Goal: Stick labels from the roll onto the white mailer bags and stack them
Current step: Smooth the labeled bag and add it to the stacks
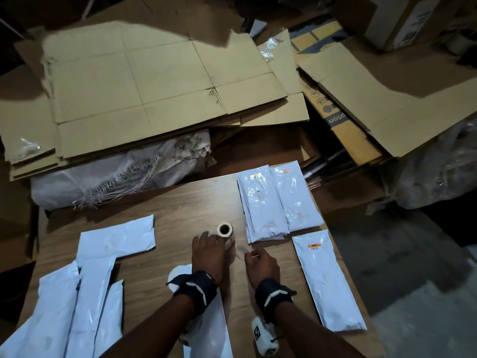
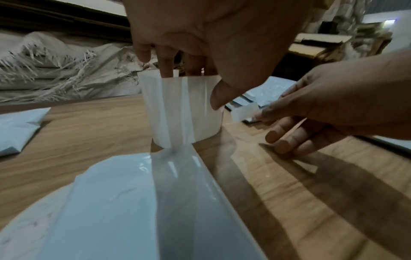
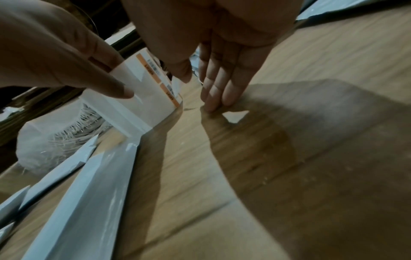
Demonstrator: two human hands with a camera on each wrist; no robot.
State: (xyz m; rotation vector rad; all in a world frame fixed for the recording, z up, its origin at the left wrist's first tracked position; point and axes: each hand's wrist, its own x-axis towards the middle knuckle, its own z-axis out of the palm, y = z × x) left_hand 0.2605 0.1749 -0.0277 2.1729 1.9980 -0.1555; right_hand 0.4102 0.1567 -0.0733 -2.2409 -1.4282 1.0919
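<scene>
The label roll (image 1: 224,229) stands upright on the wooden table (image 1: 180,208). My left hand (image 1: 214,240) grips it from above, thumb (image 2: 217,98) on its side. Orange-edged labels (image 3: 148,70) show on the roll's strip. Backing tape (image 2: 177,176) trails from the roll over a white mailer bag (image 2: 106,202) under my left arm. My right hand (image 1: 254,255) is just right of the roll, pinching a small white label (image 2: 244,112), its other fingers (image 3: 219,95) straight and touching the table. One labelled bag (image 1: 327,280) lies at the right.
Several plain white bags (image 1: 90,280) lie spread on the table's left. Two stacks of labelled bags (image 1: 265,205) sit at the back right. Flattened cardboard (image 1: 154,86) and a frayed woven sack (image 1: 116,177) lie beyond the table's far edge.
</scene>
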